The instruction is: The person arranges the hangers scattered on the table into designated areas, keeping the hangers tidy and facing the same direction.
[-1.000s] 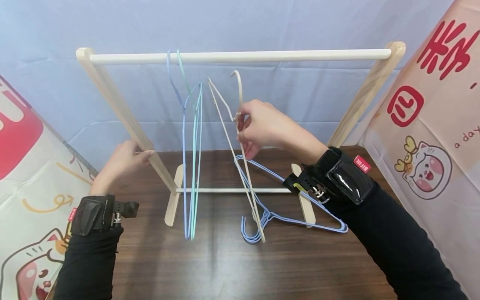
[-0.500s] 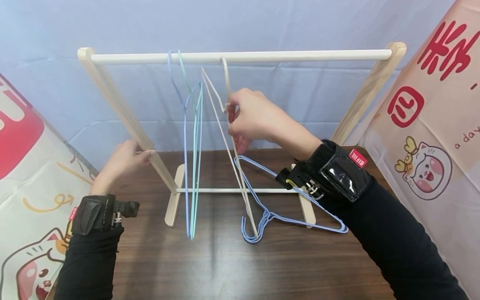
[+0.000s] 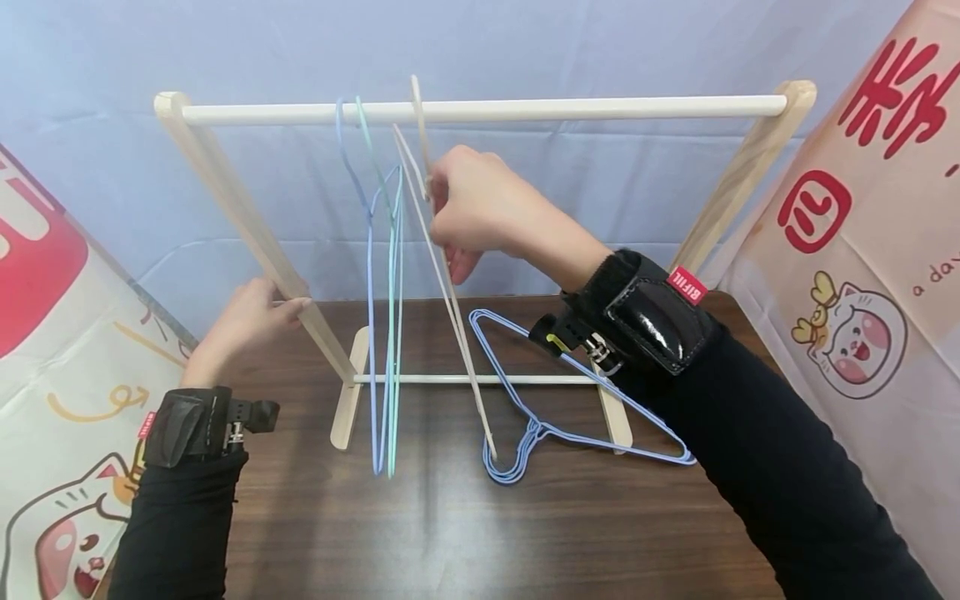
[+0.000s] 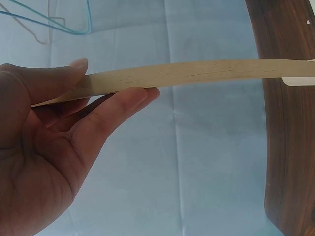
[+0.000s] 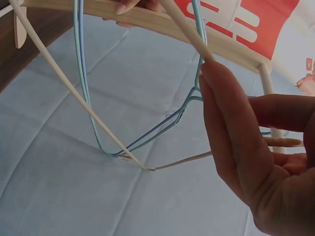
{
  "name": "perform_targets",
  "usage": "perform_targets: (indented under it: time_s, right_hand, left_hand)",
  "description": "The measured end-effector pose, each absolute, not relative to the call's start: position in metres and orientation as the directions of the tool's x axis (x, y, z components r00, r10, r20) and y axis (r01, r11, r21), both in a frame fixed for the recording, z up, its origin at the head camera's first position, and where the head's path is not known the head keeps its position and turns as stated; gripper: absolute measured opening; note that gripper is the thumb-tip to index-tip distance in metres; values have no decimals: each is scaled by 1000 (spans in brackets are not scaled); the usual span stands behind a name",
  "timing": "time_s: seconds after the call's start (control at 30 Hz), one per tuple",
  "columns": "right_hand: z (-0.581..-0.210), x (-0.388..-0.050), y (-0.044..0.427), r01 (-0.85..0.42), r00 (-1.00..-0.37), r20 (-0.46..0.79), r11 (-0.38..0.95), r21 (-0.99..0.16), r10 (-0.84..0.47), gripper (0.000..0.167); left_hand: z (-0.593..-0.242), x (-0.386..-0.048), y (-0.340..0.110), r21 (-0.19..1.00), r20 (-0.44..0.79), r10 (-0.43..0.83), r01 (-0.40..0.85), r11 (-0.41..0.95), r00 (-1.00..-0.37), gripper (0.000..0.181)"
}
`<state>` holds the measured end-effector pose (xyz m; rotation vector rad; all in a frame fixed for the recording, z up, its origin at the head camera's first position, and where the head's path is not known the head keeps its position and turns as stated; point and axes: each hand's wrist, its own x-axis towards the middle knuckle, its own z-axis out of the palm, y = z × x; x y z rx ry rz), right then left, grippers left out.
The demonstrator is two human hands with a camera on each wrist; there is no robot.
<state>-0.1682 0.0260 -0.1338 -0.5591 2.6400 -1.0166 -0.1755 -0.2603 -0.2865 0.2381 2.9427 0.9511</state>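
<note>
My right hand (image 3: 480,204) pinches a beige hanger (image 3: 420,108) near its neck. The hanger's hook stands at the height of the rack's top bar (image 3: 600,108) and reaches above it; whether it sits over the bar I cannot tell. In the right wrist view the beige hanger (image 5: 188,29) runs up into my fingers. At the left, my left hand (image 3: 243,321) grips the wooden rack's left post (image 3: 235,208), thumb on one side and fingers on the other in the left wrist view. A blue hanger (image 3: 370,275) and mint hanger (image 3: 391,292) hang left of the beige one.
Several blue hangers (image 3: 534,432) lie stacked on the dark wooden table (image 3: 450,542), under the lower end of the beige one. A lower white rod (image 3: 540,380) joins the rack's feet. Pale blue cloth (image 3: 525,50) hangs behind, with printed banners (image 3: 847,250) at both sides.
My right hand has moved left and upward with the beige hanger, its hook rising from below the top bar to bar height. My left hand stays on the post.
</note>
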Motion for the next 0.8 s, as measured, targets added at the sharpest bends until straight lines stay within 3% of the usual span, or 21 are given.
perform_targets:
  time_s: [0.8]
  right_hand:
    - [-147,-180,4,-238,-888,-115,658,-715,-446,13]
  left_hand:
    - [-285,-174,-260,571,-3,137,111,814,-991,38]
